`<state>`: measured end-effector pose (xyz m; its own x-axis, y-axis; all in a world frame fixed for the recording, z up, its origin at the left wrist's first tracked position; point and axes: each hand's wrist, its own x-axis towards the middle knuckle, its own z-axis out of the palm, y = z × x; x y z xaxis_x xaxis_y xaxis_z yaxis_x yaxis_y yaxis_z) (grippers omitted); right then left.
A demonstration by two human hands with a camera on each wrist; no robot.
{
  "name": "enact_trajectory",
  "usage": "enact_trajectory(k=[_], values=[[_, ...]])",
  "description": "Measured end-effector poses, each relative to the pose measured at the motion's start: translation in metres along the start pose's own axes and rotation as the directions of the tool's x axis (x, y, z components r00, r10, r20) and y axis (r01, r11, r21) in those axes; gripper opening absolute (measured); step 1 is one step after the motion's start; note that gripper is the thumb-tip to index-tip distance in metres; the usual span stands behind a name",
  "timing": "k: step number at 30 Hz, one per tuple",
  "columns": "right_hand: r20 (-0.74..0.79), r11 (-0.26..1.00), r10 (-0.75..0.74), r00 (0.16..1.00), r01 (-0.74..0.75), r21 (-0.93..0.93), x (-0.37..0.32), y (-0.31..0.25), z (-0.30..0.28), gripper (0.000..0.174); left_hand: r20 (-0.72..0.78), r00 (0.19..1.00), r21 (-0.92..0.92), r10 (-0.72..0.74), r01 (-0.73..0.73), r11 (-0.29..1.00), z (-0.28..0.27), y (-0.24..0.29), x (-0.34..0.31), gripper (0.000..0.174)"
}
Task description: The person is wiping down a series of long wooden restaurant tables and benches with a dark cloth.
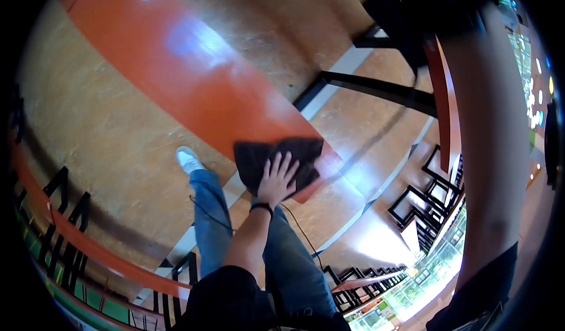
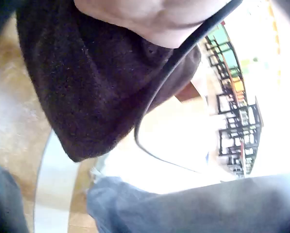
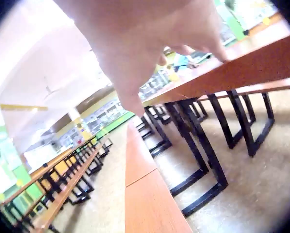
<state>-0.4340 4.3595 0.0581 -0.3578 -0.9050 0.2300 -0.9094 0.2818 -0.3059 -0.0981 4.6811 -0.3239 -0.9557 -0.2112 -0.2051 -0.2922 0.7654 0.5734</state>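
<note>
Your right forearm [image 1: 488, 154] runs up the right edge of the head view, close to the lens, and a black wrist strap [image 1: 447, 7] covers its top end. Your right hand [image 3: 149, 43] shows only in its own wrist view, large and blurred. Its thumb and one finger point down and apart, the other fingers are loosely bent, and nothing lies between them. One fingertip comes close to the edge of an orange table [image 3: 251, 68], but you cannot tell whether it touches.

Your left hand [image 1: 276, 181] lies flat on a dark brown cloth [image 1: 306, 151]. Its fingers are straight and fanned apart, and the palm presses down rather than gripping. That cloth sits at the near end of a long orange bench top [image 1: 176, 66], with one corner hanging over the end. In the left wrist view the same cloth [image 2: 86, 82] fills the upper left under your palm, and a black cable [image 2: 164, 87] loops across it.

A black wristband [image 1: 262, 208] circles your left wrist. Below the bench end are your blue jeans [image 1: 206, 213] and a white shoe [image 1: 188, 159] on the speckled wooden floor [image 1: 106, 136]. Black metal legs [image 1: 376, 86] stand past the bench. Rows of similar benches [image 1: 429, 195] stretch away at the lower right, towards bright windows.
</note>
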Motion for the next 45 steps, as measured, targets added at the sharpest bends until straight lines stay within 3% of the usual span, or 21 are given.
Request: enact_trajectory(k=[1,3,5,6,7,9,13,15,18,20,21,22,24,27,29,31,33,35,38,41,45], values=[[0.041,0.999,0.018,0.999,-0.019,0.029,-0.046,0.007,-0.026,0.09,0.042,0.998,-0.023,0.042,-0.041,0.999,0.021,0.027,-0.015,0.073],[0.083,0.816,0.417,0.905,-0.333,-0.472,-0.11,0.031,-0.036,0.098,0.132,0.979,-0.048,0.158,-0.153,0.987,0.059,0.068,-0.035,0.077],[0.17,0.833,-0.181,0.969,0.243,-0.498,-0.183,0.09,-0.062,0.102,0.17,0.971,0.005,0.169,-0.172,0.985,0.065,0.093,-0.031,0.073],[0.14,0.998,0.017,0.99,-0.026,0.064,-0.217,0.116,-0.062,0.105,0.14,0.975,0.094,0.175,-0.189,0.978,0.067,0.1,-0.029,0.073],[0.137,0.947,0.056,0.989,-0.009,-0.32,-0.253,0.092,-0.07,0.107,0.112,0.975,0.191,0.194,-0.212,0.958,0.069,0.099,-0.029,0.072],[0.097,0.921,0.071,0.993,-0.028,-0.388,-0.3,0.132,-0.088,0.106,0.08,0.941,0.31,0.33,-0.338,0.889,0.057,0.084,-0.021,0.068],[0.137,0.905,0.109,0.985,-0.041,-0.424,-0.332,0.154,-0.107,0.094,0.13,0.91,-0.002,0.393,-0.397,0.918,0.009,0.026,0.032,0.075],[0.176,0.896,0.065,0.982,0.021,-0.443,-0.333,0.164,-0.11,0.091,0.231,0.952,0.146,0.2,-0.238,0.96,-0.072,-0.001,0.078,0.079],[0.121,0.974,0.172,0.978,-0.15,-0.17,-0.338,0.168,-0.103,0.086,-0.152,0.985,0.455,0.086,-0.008,0.891,-0.115,-0.108,0.117,0.078],[0.097,0.971,0.235,0.967,-0.228,-0.077,-0.342,0.187,-0.101,0.087,-0.332,0.934,0.538,-0.131,0.301,0.787,-0.147,-0.178,0.146,0.074],[0.093,0.988,0.07,0.993,-0.056,-0.141,-0.344,0.201,-0.098,0.087,-0.418,0.87,0.545,-0.261,0.47,0.694,-0.161,-0.19,0.154,0.074],[0.092,0.97,-0.089,0.992,0.107,-0.216,-0.348,0.209,-0.099,0.088,-0.458,0.82,0.466,-0.343,0.55,0.693,-0.164,-0.184,0.159,0.074],[0.082,0.964,0.018,0.996,0.005,-0.265,-0.356,0.201,-0.101,0.088,-0.488,0.763,0.414,-0.424,0.63,0.657,-0.14,-0.168,0.165,0.077],[0.059,0.956,0.041,0.997,-0.022,-0.292,-0.364,0.205,-0.095,0.086,-0.358,0.929,0.492,-0.098,0.277,0.825,-0.069,-0.072,0.147,0.085],[0.08,0.965,0.073,0.994,-0.05,-0.259,-0.368,0.203,-0.1,0.086,0.002,1.0,0.413,-0.01,0.008,0.91,-0.034,0.019,0.122,0.096],[0.079,0.962,0.026,0.997,-0.003,-0.274,-0.36,0.202,-0.098,0.087,0.145,0.977,0.202,0.154,-0.182,0.962,0.021,0.066,0.096,0.103],[0.152,0.942,0.225,0.963,-0.175,-0.285,-0.357,0.187,-0.096,0.081,0.259,0.929,0.166,0.266,-0.314,0.935,0.041,0.1,0.071,0.09],[-0.022,0.962,0.059,0.998,-0.063,-0.266,-0.361,0.203,-0.096,0.087,0.303,0.904,0.262,0.302,-0.383,0.886,0.041,0.109,0.062,0.073],[0.007,0.968,0.128,0.992,-0.123,-0.217,-0.359,0.191,-0.093,0.09,0.355,0.798,0.314,0.488,-0.593,0.742,0.047,0.081,0.048,0.061],[0.069,0.949,0.206,0.976,-0.182,-0.259,-0.354,0.186,-0.084,0.092,0.406,0.812,0.384,0.42,-0.568,0.728,0.015,0.03,0.021,0.058],[0.033,0.94,0.243,0.969,-0.227,-0.255,-0.34,0.188,-0.069,0.097,0.309,0.941,0.296,0.138,-0.234,0.926,-0.045,-0.035,-0.052,0.038]])
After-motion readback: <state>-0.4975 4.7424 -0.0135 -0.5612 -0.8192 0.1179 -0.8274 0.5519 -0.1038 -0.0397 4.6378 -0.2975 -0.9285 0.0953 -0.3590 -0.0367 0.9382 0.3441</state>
